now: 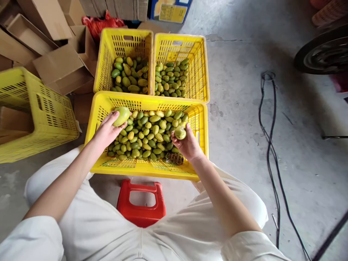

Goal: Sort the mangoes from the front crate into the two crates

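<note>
In front of me stands a wide yellow plastic crate [146,169] with a heap of small green and yellowish mangoes [148,136]. Over its left side, my left hand [107,131] is closed on a large pale green mango [122,116]. My right hand [189,143] grips a smaller mango [180,132], its end turned towards me, above the heap's right side. Just below that hand, a brown patterned piece [175,158] lies on the fruit; I cannot tell what it is.
Two more yellow crates [98,61] [205,69] with mangoes adjoin the far side. Another yellow crate [58,108] and cardboard boxes [59,67] are at left. A red stool [141,214] sits between my legs. A black cable [269,141] and a wheel [323,50] are at right.
</note>
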The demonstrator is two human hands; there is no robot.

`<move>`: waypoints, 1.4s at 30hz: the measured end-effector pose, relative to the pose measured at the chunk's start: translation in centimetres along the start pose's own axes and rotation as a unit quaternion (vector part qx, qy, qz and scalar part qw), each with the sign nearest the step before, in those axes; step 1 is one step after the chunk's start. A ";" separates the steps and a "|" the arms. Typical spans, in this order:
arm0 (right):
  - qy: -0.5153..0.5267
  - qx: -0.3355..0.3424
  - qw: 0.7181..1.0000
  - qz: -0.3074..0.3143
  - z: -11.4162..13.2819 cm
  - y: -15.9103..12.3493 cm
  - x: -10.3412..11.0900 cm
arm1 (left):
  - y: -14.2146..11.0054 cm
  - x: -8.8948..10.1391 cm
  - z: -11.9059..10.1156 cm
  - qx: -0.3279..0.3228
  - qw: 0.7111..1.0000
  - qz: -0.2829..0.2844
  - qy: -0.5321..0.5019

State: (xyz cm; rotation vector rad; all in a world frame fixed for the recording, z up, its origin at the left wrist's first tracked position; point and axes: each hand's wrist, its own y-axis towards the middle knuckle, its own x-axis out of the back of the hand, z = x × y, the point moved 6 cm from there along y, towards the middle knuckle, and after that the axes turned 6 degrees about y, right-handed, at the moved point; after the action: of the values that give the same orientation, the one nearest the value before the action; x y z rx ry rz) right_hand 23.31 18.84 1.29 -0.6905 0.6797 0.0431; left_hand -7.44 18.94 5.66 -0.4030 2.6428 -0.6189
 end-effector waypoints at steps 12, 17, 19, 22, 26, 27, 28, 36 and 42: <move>0.036 0.037 0.998 -0.031 1.3 -0.4 0.7 | 0.9 1.8 -0.9 -0.013 0.997 -0.057 -0.050; 0.024 0.034 0.998 -0.054 1.2 0.1 2.0 | -0.2 0.2 -1.2 0.049 0.993 -0.034 -0.104; 0.030 0.017 0.998 -0.050 1.1 0.3 2.4 | -0.3 0.0 -1.2 0.066 0.992 -0.036 -0.100; 0.055 -0.003 0.997 -0.044 1.4 0.3 2.5 | -0.2 0.0 -1.2 0.072 0.993 -0.040 -0.088; 0.104 -0.012 0.992 -0.067 1.6 -0.2 2.1 | 0.2 0.5 -1.1 0.064 0.992 -0.047 -0.097; 0.112 -0.014 0.991 -0.074 1.7 -0.3 2.0 | 0.3 0.7 -1.1 0.062 0.992 -0.048 -0.099; 0.117 -0.017 0.990 -0.077 1.6 -0.4 1.9 | 0.3 0.8 -1.1 0.059 0.992 -0.049 -0.101; 0.080 -0.054 0.995 -0.013 1.2 0.3 1.4 | 0.8 1.3 -0.9 0.040 0.992 -0.062 -0.105; 0.075 -0.013 0.997 -0.027 1.8 0.1 1.4 | 0.0 0.1 -1.4 0.061 0.989 -0.050 -0.127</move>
State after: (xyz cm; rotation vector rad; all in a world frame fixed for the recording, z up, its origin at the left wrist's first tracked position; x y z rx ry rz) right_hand 25.42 19.81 1.42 -0.7413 0.8046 -0.0504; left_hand -8.12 19.38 6.78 -0.5429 2.3422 -0.7063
